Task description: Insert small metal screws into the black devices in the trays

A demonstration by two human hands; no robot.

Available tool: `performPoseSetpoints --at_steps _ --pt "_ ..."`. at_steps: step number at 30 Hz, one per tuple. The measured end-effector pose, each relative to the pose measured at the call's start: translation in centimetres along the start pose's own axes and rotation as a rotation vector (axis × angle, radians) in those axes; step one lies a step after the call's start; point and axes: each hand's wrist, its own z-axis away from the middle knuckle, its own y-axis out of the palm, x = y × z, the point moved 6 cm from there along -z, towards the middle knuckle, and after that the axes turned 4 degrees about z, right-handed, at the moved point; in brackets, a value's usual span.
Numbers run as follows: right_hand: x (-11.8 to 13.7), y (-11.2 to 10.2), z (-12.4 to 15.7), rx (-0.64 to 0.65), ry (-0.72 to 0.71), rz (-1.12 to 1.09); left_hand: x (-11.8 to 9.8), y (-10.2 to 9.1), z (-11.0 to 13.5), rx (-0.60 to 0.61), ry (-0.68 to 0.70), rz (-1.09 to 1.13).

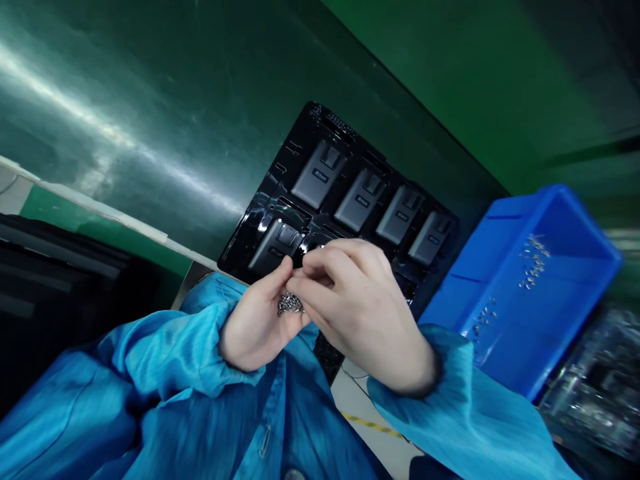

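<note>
Now, dead centre of the frame, a little cluster of metal parts (290,304): tiny, silvery, glinting, heaped in a tangle, too small to tell one piece from the next. It sits in the left hand (253,327), which is cupped around it, palm turned inward, thumb raised over the heap. The right hand (363,313) comes in from the right of the picture and lies across the left. Its fingertips (306,265) are bunched tight in a pinch just above the cluster, touching the left thumb. Whether a piece is caught between them, I cannot tell. Both wrists come out of shiny blue sleeves (165,360) that fill the bottom of the frame.

Just behind the hands lies a black tray (245,233), glossy, set at a slant across the middle of the picture. Grey moulded units (319,175) sit in its pockets: four in the far row, one more in the near row just above the left hand. The hands cover the rest of the near row.

Over at the right, just beside the tray, stands a blue bin (575,287), with a scatter of small metal bits (535,260) lying on its floor. In the lower right corner there is a clear plastic tray (595,387), blurred. Everything rests on a green bench (150,100), streaked with glare in the upper left.
</note>
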Motion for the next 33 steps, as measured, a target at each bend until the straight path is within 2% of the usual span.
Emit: performPoseSetpoints --at_steps 5,12,20,27,33 --pt "-0.3 0.2 -0.4 0.094 -0.015 0.015 0.0 0.0 -0.1 -0.076 -0.005 0.029" --pt "-1.0 0.3 -0.7 0.139 0.012 -0.009 -0.3 0.1 -0.1 -0.062 -0.012 0.052" --pt "-1.2 0.2 -0.9 0.105 0.021 -0.037 -0.6 0.3 -0.3 -0.048 0.023 -0.037" --pt "-1.2 0.3 -0.9 0.075 0.044 -0.002 -0.6 0.6 -0.3 -0.080 0.035 -0.016" --pt "-1.4 0.2 -0.7 0.002 0.089 -0.024 -0.7 0.9 -0.4 -0.106 0.049 0.016"
